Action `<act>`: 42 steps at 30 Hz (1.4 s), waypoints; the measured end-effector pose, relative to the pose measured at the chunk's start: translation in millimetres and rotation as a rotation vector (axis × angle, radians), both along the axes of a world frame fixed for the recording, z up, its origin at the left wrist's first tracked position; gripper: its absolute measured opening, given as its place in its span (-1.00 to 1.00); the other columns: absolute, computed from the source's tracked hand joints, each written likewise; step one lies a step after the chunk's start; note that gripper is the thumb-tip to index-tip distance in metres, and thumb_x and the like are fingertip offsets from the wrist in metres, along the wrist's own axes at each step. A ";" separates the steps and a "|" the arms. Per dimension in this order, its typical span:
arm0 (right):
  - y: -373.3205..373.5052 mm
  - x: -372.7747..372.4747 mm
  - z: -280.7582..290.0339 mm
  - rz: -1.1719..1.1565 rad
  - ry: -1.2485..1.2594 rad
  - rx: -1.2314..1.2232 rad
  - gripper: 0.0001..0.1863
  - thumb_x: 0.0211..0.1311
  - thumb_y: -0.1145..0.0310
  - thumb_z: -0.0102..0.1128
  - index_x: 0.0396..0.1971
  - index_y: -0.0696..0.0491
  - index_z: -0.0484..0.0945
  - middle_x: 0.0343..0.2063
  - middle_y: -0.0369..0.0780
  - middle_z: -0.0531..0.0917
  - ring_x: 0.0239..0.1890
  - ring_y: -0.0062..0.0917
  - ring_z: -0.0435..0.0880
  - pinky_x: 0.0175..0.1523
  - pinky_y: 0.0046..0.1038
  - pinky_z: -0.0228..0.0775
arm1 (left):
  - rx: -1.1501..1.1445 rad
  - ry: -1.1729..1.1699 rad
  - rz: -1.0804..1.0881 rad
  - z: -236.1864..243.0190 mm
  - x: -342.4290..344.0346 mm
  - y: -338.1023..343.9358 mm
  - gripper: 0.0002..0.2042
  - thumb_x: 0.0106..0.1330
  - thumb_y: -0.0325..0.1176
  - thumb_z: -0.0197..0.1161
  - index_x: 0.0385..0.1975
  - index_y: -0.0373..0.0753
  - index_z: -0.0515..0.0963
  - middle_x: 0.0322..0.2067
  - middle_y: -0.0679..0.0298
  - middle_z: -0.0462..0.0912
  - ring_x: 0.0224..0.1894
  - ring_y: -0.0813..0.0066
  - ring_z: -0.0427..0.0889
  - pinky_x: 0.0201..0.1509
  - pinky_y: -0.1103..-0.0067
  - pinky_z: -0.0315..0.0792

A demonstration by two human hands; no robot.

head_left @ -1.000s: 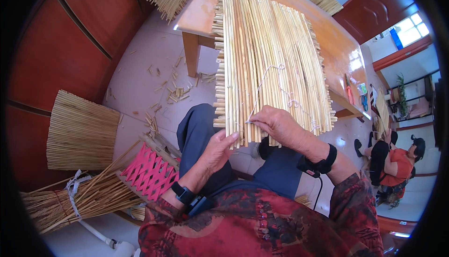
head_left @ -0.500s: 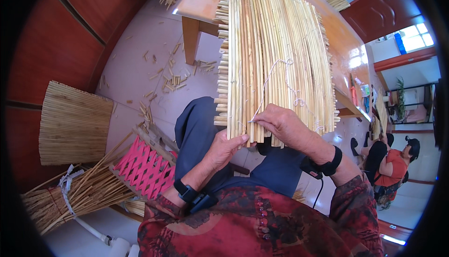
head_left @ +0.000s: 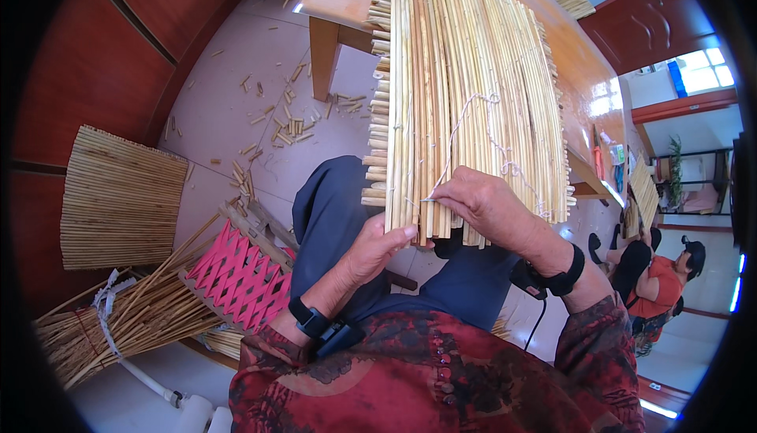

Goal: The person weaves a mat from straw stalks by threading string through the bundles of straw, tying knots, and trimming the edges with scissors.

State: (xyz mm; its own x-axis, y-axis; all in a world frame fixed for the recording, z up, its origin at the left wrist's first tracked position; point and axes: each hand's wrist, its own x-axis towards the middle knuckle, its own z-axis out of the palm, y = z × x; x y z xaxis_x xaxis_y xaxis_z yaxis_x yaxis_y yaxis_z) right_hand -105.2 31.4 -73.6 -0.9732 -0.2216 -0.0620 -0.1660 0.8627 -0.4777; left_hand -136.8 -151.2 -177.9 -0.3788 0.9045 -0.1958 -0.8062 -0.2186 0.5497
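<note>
A mat of straight yellow reed stalks (head_left: 505,62) lies partly on the table and reaches out over my knees. My left hand (head_left: 374,248) grips its near left corner, thumb on top, the other fingers mostly hidden. My right hand (head_left: 485,203) is closed in a pinch just above the near part of the mat. A thin white string (head_left: 455,135) runs from its fingertips in a loose loop across the stalks. A short pale sliver pokes out left of the pinch; whether needle or string end, I cannot tell.
A wooden table (head_left: 591,98) stands ahead. Cut reed pieces (head_left: 292,128) litter the floor. At left are another reed mat (head_left: 122,200), a bundle of stalks (head_left: 150,322) and a stool with pink webbing (head_left: 236,275). A person in orange (head_left: 662,275) sits at right, near another mat.
My right hand keeps its pinch, and the string loop has shifted slightly on the mat. My left hand stays on the corner. The whole view has tilted a little.
</note>
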 end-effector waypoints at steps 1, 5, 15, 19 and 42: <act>-0.2 0.0 0.7 0.000 0.001 0.000 -0.90 0.01 0.44 0.08 -0.44 0.08 0.51 -0.54 -0.20 0.49 -0.43 -0.37 0.52 -0.35 -0.42 0.42 | 0.004 -0.014 -0.007 0.5 -0.3 -0.2 -0.56 0.20 -0.28 0.04 0.01 -0.43 0.24 -0.13 0.12 0.44 -0.13 0.38 0.49 0.00 0.41 0.38; -1.1 -0.2 1.8 -0.002 -0.026 0.026 -0.90 0.01 0.44 0.07 -0.44 0.08 0.51 -0.55 -0.19 0.48 -0.44 -0.37 0.52 -0.37 -0.42 0.42 | -0.001 0.005 -0.002 0.5 0.1 -0.9 -0.56 0.21 -0.27 0.02 0.02 -0.44 0.23 -0.12 0.11 0.44 -0.12 0.38 0.48 0.00 0.40 0.38; 0.1 -3.1 -3.3 0.038 0.019 -0.010 -0.91 -0.01 0.47 0.05 -0.47 0.12 0.49 -0.55 -0.19 0.48 -0.44 -0.37 0.52 -0.37 -0.42 0.41 | -0.026 0.022 0.020 6.1 -1.4 -0.4 -0.67 0.22 -0.37 -0.02 -0.09 -0.46 0.31 -0.26 0.14 0.50 -0.23 0.45 0.50 -0.05 0.56 0.35; 1.1 -3.4 -6.3 0.043 0.017 -0.004 -0.92 -0.02 0.48 0.05 -0.48 0.12 0.49 -0.56 -0.18 0.48 -0.46 -0.37 0.52 -0.38 -0.42 0.42 | -0.028 0.031 0.028 3.9 -0.5 -0.1 -0.68 0.22 -0.36 -0.02 -0.11 -0.46 0.32 -0.28 0.14 0.50 -0.24 0.45 0.51 -0.07 0.55 0.36; -28.3 -37.8 19.7 0.381 -0.146 0.347 -0.93 -0.19 0.46 0.06 -0.63 0.12 0.41 -0.59 -0.17 0.41 -0.49 -0.32 0.50 -0.42 -0.36 0.38 | -0.125 0.141 0.000 -3.6 2.3 -1.2 -0.72 0.22 -0.34 0.02 -0.17 -0.41 0.39 -0.32 0.24 0.54 -0.28 0.56 0.51 -0.13 0.63 0.37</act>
